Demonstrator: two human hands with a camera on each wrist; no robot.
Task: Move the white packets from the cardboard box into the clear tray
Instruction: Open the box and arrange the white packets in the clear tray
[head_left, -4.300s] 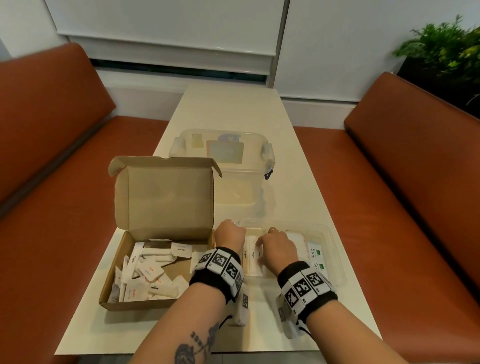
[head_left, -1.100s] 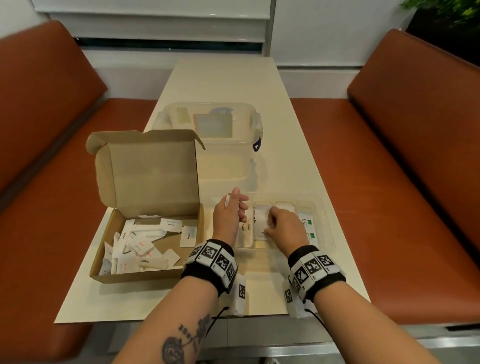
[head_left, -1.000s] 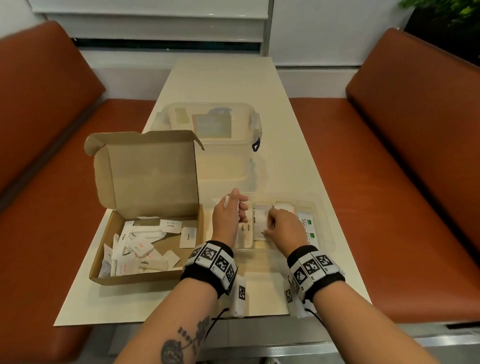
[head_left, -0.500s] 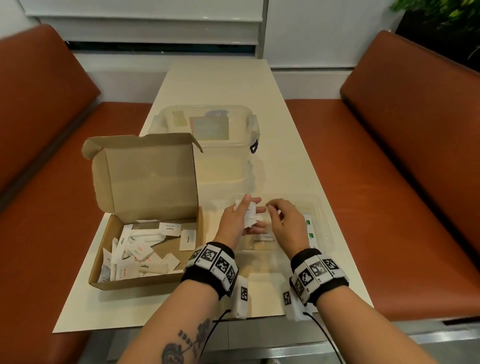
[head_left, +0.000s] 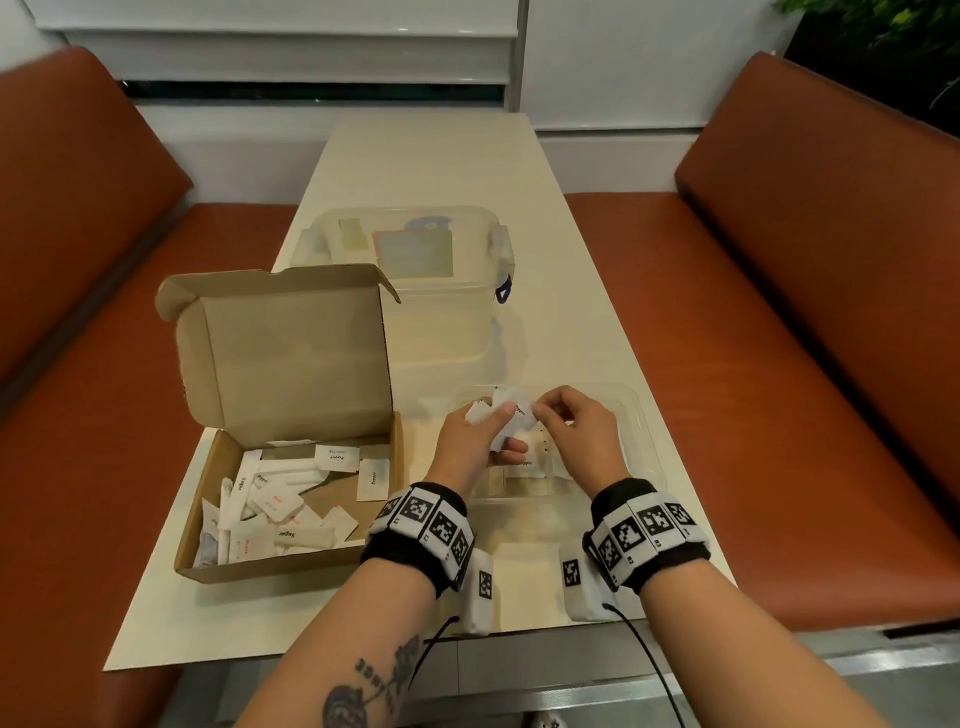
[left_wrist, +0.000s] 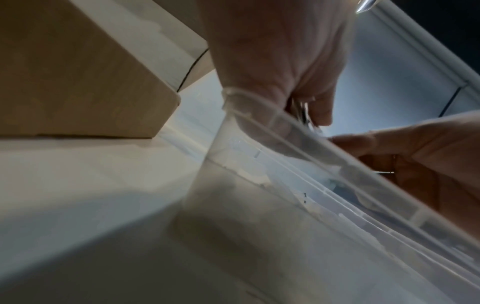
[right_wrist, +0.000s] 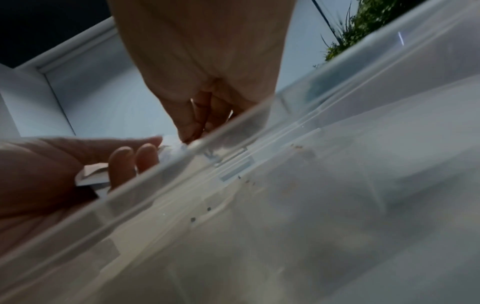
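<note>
Holding a small bunch of white packets (head_left: 501, 418) above the clear tray (head_left: 641, 441), the left hand (head_left: 470, 447) grips them while the right hand (head_left: 579, 436) pinches one. A few lie in the tray already; many remain in the cardboard box (head_left: 249, 564).

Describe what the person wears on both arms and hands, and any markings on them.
Both forearms are bare, without sleeves. Each wrist carries a black band ringed with white tiles bearing black square codes, with a white tagged block hanging under it. The right wrist's band matches. Thin black cables trail back from the blocks. The left forearm bears a dark tattoo of a rose with lettering.
</note>
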